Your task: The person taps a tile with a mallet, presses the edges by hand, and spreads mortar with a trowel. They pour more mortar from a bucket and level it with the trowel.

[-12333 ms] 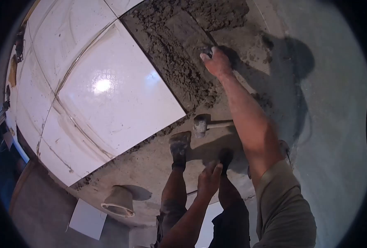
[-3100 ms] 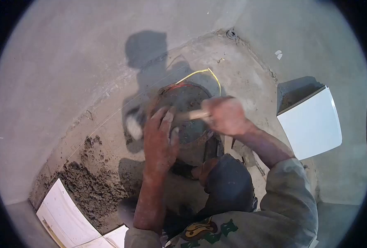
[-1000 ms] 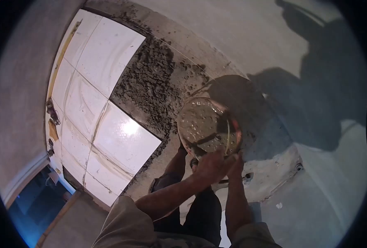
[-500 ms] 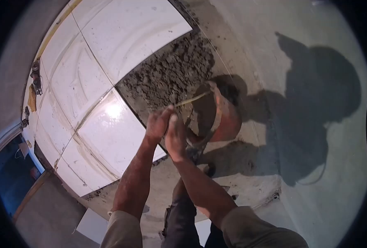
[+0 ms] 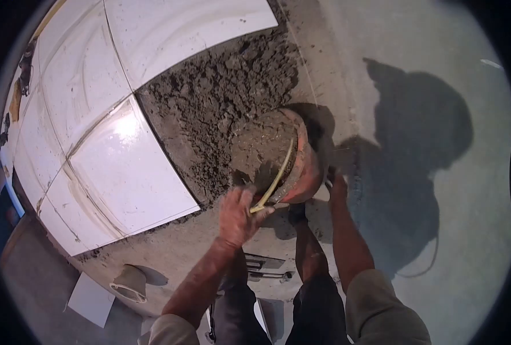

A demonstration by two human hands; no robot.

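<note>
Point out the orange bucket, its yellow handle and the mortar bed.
orange bucket (image 5: 307, 167), head view, on its outer side wall.
yellow handle (image 5: 278, 175), head view, mid-length of the strap.
mortar bed (image 5: 209, 109), head view, middle of the rough patch.

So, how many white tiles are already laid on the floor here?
4 show: one upper middle, one upper left, one beside the mortar, one lower left. More may be beyond the edge.

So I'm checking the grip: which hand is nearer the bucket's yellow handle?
Left. The left hand grips the yellow handle at the bucket rim nearest the person; the right hand is behind the bucket's outer side, partly hidden.
</note>
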